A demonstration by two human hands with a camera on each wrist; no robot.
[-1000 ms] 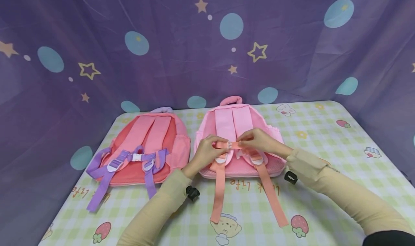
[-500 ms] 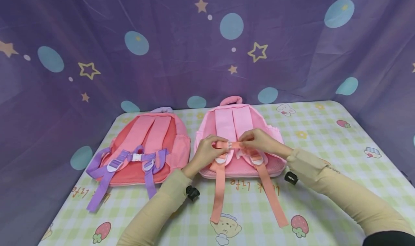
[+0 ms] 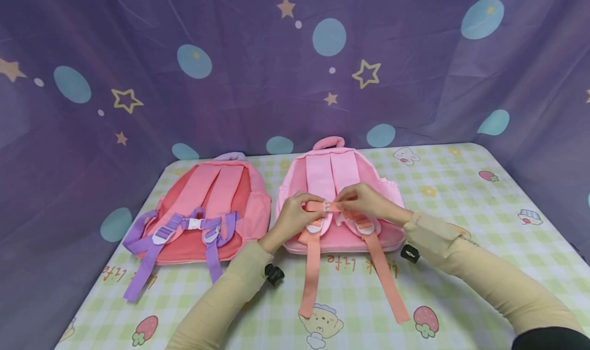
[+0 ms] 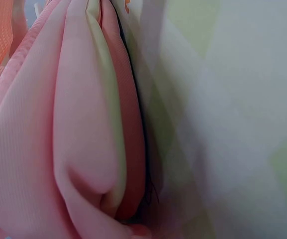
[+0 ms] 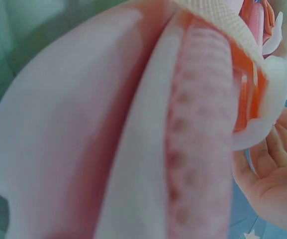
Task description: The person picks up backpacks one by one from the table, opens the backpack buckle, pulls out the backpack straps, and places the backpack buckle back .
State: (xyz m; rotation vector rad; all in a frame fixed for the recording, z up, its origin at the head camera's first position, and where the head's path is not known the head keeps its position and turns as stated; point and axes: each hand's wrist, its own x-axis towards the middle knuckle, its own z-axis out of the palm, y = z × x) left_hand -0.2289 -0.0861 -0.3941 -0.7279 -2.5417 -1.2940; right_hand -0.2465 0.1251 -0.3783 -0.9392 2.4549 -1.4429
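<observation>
Orange lettering (image 3: 341, 263) on tablecloth (image 3: 461, 196), below pink backpack (image 3: 322, 176): seems to read "life"; letters by orange strap (image 3: 386, 283) unclear. Second lettering (image 3: 114, 273) farther left, similar "life", partly covered by purple strap (image 3: 142, 277).

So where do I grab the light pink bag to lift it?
Probably by its handle, coming from above: it arches up like a loop at the far end of the bag, so fingers could hook under. The left hand and right hand pinch the orange strap lower down, away from it.
</observation>
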